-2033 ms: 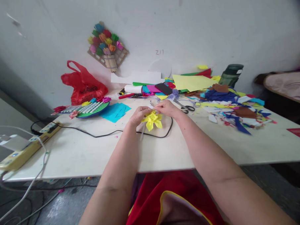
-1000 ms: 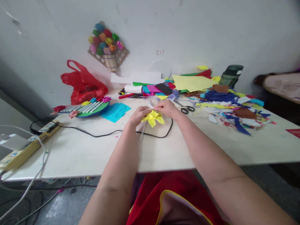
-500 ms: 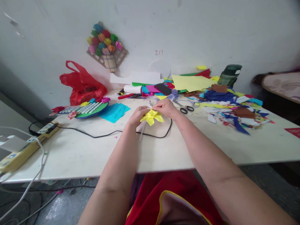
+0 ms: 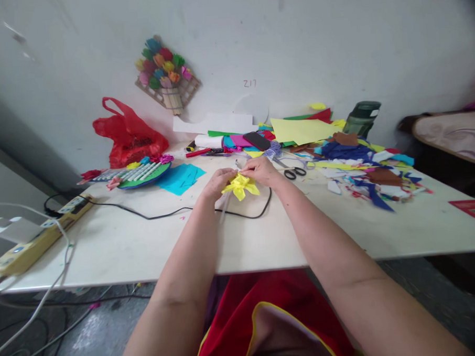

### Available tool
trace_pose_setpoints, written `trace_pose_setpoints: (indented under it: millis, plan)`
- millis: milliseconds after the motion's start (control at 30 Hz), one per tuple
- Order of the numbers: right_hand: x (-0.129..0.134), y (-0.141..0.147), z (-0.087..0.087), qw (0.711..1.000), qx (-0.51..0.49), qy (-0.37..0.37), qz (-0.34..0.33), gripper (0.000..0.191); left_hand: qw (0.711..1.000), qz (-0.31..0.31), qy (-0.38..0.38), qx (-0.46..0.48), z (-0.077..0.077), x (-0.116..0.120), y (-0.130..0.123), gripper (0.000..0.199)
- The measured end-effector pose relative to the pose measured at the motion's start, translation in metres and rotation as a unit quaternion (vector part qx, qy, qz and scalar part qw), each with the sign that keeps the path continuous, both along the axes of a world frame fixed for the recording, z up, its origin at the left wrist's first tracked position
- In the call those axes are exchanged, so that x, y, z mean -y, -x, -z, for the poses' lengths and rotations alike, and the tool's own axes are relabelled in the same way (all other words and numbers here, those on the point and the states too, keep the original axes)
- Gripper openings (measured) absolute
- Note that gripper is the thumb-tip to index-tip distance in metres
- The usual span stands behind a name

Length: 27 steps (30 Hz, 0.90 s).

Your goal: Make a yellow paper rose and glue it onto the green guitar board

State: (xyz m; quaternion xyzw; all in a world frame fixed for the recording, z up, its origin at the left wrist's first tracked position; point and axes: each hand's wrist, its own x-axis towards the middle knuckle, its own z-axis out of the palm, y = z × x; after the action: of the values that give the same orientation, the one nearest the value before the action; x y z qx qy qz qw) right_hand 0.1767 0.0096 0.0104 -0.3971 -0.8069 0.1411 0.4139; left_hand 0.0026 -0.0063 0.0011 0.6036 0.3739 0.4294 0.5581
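Observation:
A yellow paper flower point(image 4: 241, 186) with spread petals is between my two hands, above the middle of the table. My left hand point(image 4: 219, 183) grips its left side with bent fingers. From the right, my right hand point(image 4: 261, 171) is closed on its upper edge, fingertips pressed together. A pale stick-like piece point(image 4: 224, 209) slants down below the flower near my left hand; whether it is joined to the flower I cannot tell. Just right of my right hand lie scissors point(image 4: 294, 173) with black handles. A black cord point(image 4: 247, 216) curves beneath the hands.
Blue paper point(image 4: 180, 179) and a decorated green board point(image 4: 143, 177) lie left, before a red plastic bag point(image 4: 129, 135). A yellow power strip point(image 4: 39, 234) sits at the left edge. Paper scraps point(image 4: 363, 167) and a dark bottle point(image 4: 361, 118) are on the right; a phone point(image 4: 257, 141) lies behind.
The view has shifted very slightly. Both hands stay on the yellow flower in nearly the same pose.

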Motion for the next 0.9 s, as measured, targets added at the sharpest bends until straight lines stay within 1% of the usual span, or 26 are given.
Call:
trace_pose_setpoints:
  millis: [167,367,500,667,767,900]
  plan:
    - [-0.0017,-0.0003,0.0017,1.000,0.006,0.013,0.007,0.008,1.000,0.002,-0.006,-0.029,0.0007,0.0008,0.0013,0.033]
    - [-0.0053,-0.0002,0.0067,0.999,-0.012,0.031,0.004,0.008,0.999,-0.008,-0.017,-0.042,0.0018,-0.0001,0.0020,0.032]
    - [-0.0061,-0.0023,0.0089,0.998,-0.030,0.038,-0.026,0.009,0.998,-0.013,-0.028,-0.057,0.0005,0.0008,0.0022,0.031]
    - [-0.0048,-0.0044,0.0081,0.997,-0.046,0.028,-0.061,0.010,0.996,-0.023,-0.036,-0.072,-0.0024,0.0027,0.0026,0.030]
    - [-0.0024,-0.0043,0.0057,0.996,-0.046,0.025,-0.068,0.012,0.995,-0.035,-0.045,-0.078,-0.0031,0.0024,0.0031,0.030]
    - [-0.0006,-0.0042,0.0036,0.997,-0.038,0.030,-0.058,0.015,0.994,-0.045,-0.052,-0.081,-0.0023,0.0008,0.0040,0.029]
